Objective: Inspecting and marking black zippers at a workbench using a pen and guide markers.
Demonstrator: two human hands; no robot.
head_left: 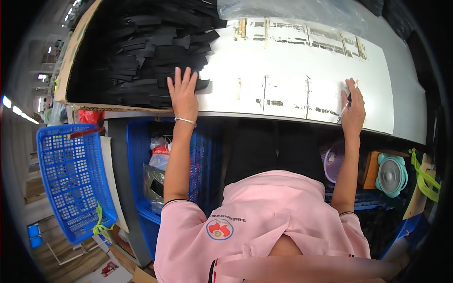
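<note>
My left hand (184,96) lies with fingers spread on the right edge of a large pile of black fabric-like strips (151,52). One strip end (202,85) sticks out beside its fingertips onto the white board (288,63). At the board's right part, my right hand (354,111) is closed round a slim pen-like tool (343,112), dark and silvery; the fingers hide much of it. The board carries dark smudged marks and several thin lines in two rows.
A cardboard wall (78,52) borders the pile on the left. Clear plastic sheeting (302,12) lies along the far side. A blue basket (71,174) hangs at left. Below the table edge are a purple basket (334,162) and a small teal fan (391,175).
</note>
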